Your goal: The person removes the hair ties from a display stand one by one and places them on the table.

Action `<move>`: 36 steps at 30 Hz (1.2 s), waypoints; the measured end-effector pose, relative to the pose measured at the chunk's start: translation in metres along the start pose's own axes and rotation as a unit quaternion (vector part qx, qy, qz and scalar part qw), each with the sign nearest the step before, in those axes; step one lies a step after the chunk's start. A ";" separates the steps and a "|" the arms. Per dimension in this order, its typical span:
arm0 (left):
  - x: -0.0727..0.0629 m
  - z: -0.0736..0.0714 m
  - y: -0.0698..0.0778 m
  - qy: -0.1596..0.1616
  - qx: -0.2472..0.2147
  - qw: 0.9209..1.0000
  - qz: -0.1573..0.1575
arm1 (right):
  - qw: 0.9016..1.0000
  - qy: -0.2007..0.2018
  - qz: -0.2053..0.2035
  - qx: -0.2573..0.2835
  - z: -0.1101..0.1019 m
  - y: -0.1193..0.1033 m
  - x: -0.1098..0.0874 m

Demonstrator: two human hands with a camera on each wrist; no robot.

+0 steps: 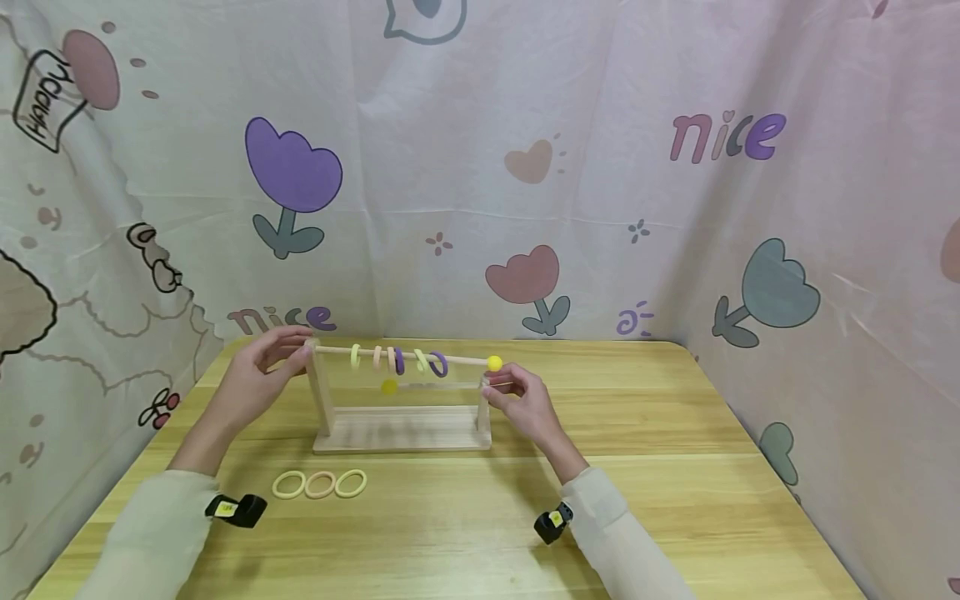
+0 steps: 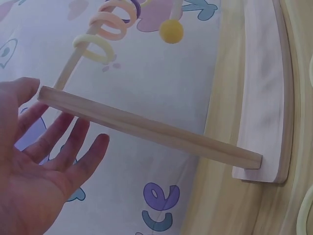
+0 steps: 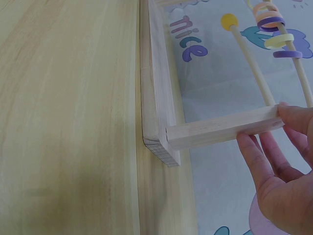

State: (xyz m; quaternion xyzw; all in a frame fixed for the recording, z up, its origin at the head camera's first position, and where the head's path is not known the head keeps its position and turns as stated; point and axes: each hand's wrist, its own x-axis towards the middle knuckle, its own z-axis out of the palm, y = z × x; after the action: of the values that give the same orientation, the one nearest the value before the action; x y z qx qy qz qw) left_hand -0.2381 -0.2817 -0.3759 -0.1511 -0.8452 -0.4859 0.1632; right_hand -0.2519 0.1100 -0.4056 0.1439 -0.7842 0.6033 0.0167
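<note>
A pale wooden stand (image 1: 405, 429) has a flat base and two posts. My left hand (image 1: 258, 371) holds the top of the left post (image 2: 146, 129) between thumb and fingers, the other fingers spread. From that post a dowel (image 1: 382, 352) reaches right to a yellow ball (image 1: 495, 363). Several yellow, pink and purple rings hang on it, among them a purple ring (image 1: 438, 364). My right hand (image 1: 528, 404) pinches the upper part of the right post (image 3: 220, 128). A second, lower dowel (image 3: 254, 63) extends left from this post, ending in another yellow ball (image 3: 229, 21).
In front of the stand, three loose rings lie in a row on the wooden table (image 1: 420, 542): a yellow ring (image 1: 277, 493), a pink ring (image 1: 320, 497) and another yellow ring (image 1: 351, 495). A printed curtain (image 1: 450, 167) hangs behind and along both sides.
</note>
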 end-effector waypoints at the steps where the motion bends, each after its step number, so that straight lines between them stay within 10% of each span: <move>1: 0.000 0.000 0.000 -0.002 -0.005 1.000 0.003 | 1.000 0.000 0.000 0.000 0.000 0.000 0.000; 36: 0.007 0.007 0.003 0.006 -0.068 0.998 -0.003 | 0.999 0.022 -0.026 -0.040 0.000 0.031 0.015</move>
State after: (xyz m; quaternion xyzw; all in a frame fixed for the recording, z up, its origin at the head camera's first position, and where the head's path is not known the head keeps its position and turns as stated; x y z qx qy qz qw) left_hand -0.2440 -0.2734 -0.3736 -0.1570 -0.8095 -0.5439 0.1560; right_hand -0.2739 0.1143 -0.4320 0.1500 -0.8034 0.5735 0.0554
